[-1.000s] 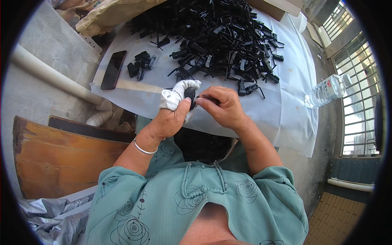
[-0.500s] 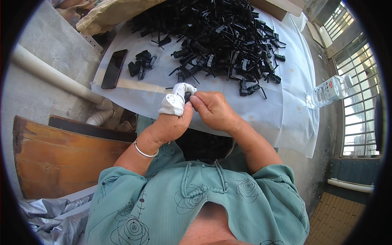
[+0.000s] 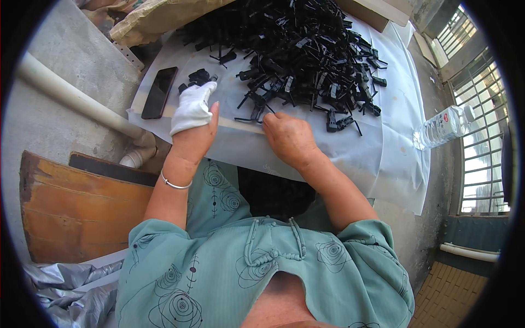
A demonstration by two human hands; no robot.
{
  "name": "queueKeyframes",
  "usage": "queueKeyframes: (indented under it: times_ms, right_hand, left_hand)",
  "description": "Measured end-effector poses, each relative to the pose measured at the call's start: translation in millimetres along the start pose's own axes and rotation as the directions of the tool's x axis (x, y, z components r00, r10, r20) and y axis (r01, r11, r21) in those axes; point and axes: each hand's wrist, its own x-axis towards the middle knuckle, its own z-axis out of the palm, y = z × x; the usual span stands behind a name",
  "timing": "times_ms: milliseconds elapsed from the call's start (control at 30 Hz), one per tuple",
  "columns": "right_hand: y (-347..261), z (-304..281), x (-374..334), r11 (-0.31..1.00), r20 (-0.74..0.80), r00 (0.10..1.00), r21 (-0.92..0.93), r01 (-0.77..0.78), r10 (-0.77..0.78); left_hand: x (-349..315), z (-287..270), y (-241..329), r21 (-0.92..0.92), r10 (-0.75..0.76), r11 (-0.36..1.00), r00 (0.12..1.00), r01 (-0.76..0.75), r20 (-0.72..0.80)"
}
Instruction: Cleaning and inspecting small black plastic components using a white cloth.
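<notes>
My left hand (image 3: 194,112), its fingers covered in white cloth, is over a small group of black plastic parts (image 3: 199,76) on the left of the sheeted table. Its bare thumb stands apart from the stretched fingers, and I see nothing held between them. My right hand (image 3: 290,139), bare, is closed at the near side of the big heap of black plastic parts (image 3: 295,49). Its fingertips meet beside a black part with thin stems (image 3: 255,111). What they pinch, if anything, is hidden.
A dark phone (image 3: 159,93) lies left of the small group. White sheeting (image 3: 350,150) covers the table. At the right edge a clear bottle (image 3: 442,128) stands tilted in view. Brown paper (image 3: 164,19) and a cardboard box (image 3: 374,13) flank the heap. A wooden board (image 3: 82,210) leans at lower left.
My hands, together around a small black part before, have separated. The left has moved forward and left to the small group; the right has moved slightly right, to the heap's near edge.
</notes>
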Motion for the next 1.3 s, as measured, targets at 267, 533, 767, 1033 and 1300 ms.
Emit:
queueKeyframes:
  times_ms: [267, 533, 767, 1033, 1300]
  right_hand:
    - [-4, -26, -13, 0.888, -0.247, 0.969, 0.449, 0.096, 0.02]
    - [-6, -40, -21, 0.847, -0.117, 0.992, 0.522, 0.1, -0.045]
    - [-7, -34, -21, 0.816, -0.166, 0.974, 0.577, -0.028, 0.151]
    - [2, -42, -19, 0.705, 0.083, 0.988, 0.693, -0.15, 0.129]
    - [-5, -7, -23, 0.565, 0.12, 0.966, 0.791, -0.233, 0.231]
  left_hand:
    - [-23, 20, 35, -0.76, -0.33, 0.181, 0.766, 0.625, 0.551]
    - [-16, 25, 54, -0.689, -0.092, -0.461, 0.742, 0.56, 0.664]
    - [-23, 25, 69, -0.829, -0.141, 0.114, 0.835, 0.547, 0.532]
    - [-23, 22, 74, -0.769, -0.215, 0.246, 0.807, 0.59, 0.55]
    - [-24, 27, 78, -0.617, -0.044, 0.784, 0.997, 0.069, 0.056]
